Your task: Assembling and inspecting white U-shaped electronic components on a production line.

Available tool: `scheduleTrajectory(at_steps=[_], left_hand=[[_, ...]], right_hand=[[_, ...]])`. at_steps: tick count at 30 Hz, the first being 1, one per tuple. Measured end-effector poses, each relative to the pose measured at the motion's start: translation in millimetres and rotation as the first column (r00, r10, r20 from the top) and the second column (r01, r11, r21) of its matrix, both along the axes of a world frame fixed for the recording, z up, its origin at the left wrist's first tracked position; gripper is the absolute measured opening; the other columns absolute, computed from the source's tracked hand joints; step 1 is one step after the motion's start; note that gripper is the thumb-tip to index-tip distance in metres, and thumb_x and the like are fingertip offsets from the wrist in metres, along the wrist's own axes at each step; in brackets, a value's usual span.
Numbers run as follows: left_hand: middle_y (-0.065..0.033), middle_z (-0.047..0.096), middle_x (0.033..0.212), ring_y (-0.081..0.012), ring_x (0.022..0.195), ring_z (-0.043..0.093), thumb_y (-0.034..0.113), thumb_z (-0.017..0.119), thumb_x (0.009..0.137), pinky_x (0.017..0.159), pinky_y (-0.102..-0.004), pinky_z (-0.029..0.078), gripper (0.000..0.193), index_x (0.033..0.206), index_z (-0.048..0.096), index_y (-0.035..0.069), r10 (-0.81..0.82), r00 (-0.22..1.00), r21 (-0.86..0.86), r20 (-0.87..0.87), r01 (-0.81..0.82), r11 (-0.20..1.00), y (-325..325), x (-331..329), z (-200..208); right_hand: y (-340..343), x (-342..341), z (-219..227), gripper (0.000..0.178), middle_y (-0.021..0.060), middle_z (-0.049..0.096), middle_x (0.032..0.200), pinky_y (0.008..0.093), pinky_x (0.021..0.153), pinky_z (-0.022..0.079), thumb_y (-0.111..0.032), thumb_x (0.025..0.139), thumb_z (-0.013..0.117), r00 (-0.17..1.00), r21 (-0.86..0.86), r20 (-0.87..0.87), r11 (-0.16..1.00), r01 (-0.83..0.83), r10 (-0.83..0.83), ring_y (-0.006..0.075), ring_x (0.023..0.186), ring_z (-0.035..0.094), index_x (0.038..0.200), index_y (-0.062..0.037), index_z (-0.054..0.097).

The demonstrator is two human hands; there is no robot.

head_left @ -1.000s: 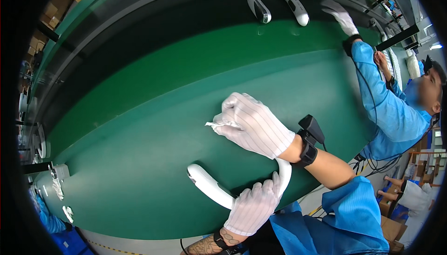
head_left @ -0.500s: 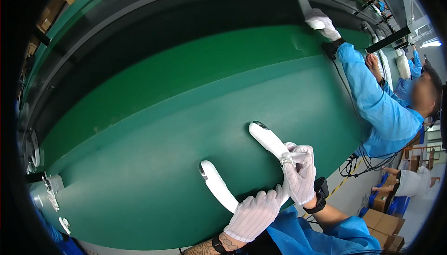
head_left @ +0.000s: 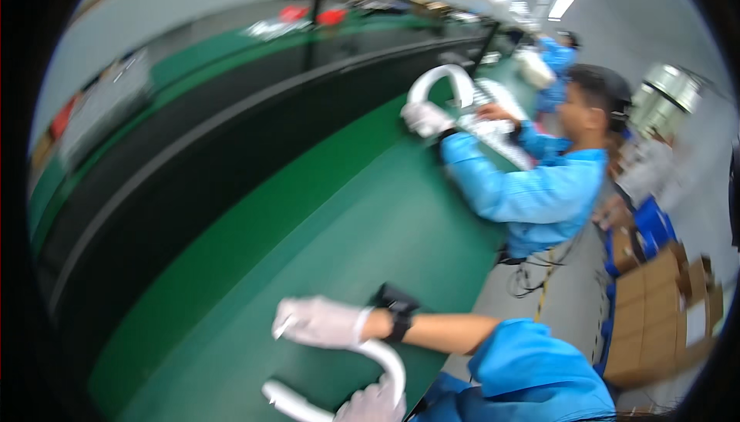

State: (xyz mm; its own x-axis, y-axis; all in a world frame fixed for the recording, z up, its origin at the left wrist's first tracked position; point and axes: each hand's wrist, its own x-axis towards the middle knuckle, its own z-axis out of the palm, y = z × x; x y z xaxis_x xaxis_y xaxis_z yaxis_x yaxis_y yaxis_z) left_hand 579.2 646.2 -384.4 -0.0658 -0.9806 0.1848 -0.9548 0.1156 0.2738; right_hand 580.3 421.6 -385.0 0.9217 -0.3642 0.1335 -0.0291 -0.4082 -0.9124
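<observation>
A white U-shaped neckband device lies low over the green work surface, its two arms pointing left. My left hand, in a pale striped glove, grips its lower arm near the bend and is partly cut off by the lower edge. Across the upper arm, my gloved right hand is closed, covering most of that arm. A small white bit shows at its fingertips; blur hides whether it is the device's tip or something else. A black band with a dark box-like piece sits on my right wrist.
Further along the green table, a co-worker in a blue smock holds a similar white curved device. A dark channel with a rail runs along the far side. Cardboard boxes stand on the floor at right.
The view has swung toward the right and up, with blur. My right hand has shifted leftward along the device's upper arm. The co-worker's device is now more fully in view.
</observation>
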Motion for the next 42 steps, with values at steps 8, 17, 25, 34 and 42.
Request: scheduleTrajectory(at_steps=[8,17,25,34,42], left_hand=[[-0.0068,0.066,0.093,-0.0289,0.081,0.069,0.047,0.069,0.09,0.062,-0.0475,0.055,0.051,0.13,0.068,0.015,-0.072,0.995,-0.009,-0.066,0.071,0.997,-15,7,-4],[-0.0137,0.069,0.113,-0.036,0.098,0.068,0.033,0.063,0.099,0.086,-0.0484,0.056,0.042,0.133,0.064,0.008,-0.016,1.0,-0.104,-0.011,0.015,0.995,-17,4,29],[-0.0182,0.067,0.123,-0.04,0.108,0.067,0.025,0.06,0.104,0.095,-0.0489,0.054,0.035,0.134,0.063,0.006,0.205,0.976,-0.333,-0.067,-0.216,0.918,-1,5,53],[-0.011,0.068,0.118,-0.035,0.107,0.066,0.023,0.068,0.097,0.096,-0.0463,0.052,0.036,0.13,0.063,0.011,0.212,0.302,-0.016,-0.929,-0.607,0.795,-13,39,39],[-0.0095,0.068,0.116,-0.0328,0.104,0.067,0.023,0.071,0.094,0.093,-0.0445,0.053,0.038,0.13,0.064,0.011,0.201,0.314,0.012,-0.928,-0.513,0.858,-33,40,49]], right_hand=[[-20,-25,47,0.023,0.0039,0.062,0.092,0.0332,0.061,0.059,-0.027,0.107,0.058,0.998,0.766,0.044,0.64,-0.061,0.042,0.014,0.083,0.068,0.113,-0.0054,0.059],[24,-20,131,0.04,0.0042,0.061,0.086,0.028,0.047,0.056,-0.044,0.109,0.058,0.889,0.318,0.451,0.917,-0.241,0.077,0.0144,0.065,0.065,0.11,-0.0036,0.058],[73,-25,175,0.022,0.0037,0.058,0.084,0.0261,0.057,0.053,-0.02,0.113,0.049,0.889,0.529,0.426,0.843,-0.098,-0.164,0.0114,0.07,0.062,0.109,-0.0019,0.06],[98,1,79,0.047,0.0161,0.059,0.153,0.0465,0.124,0.039,-0.026,0.113,0.038,0.818,0.477,0.454,0.679,-0.558,0.354,0.0319,0.147,0.05,0.147,0.0024,0.055],[80,4,81,0.039,0.0153,0.065,0.142,0.0499,0.114,0.045,-0.027,0.108,0.051,0.714,0.464,0.656,0.617,-0.636,0.242,0.0356,0.135,0.058,0.137,-0.0054,0.065]])
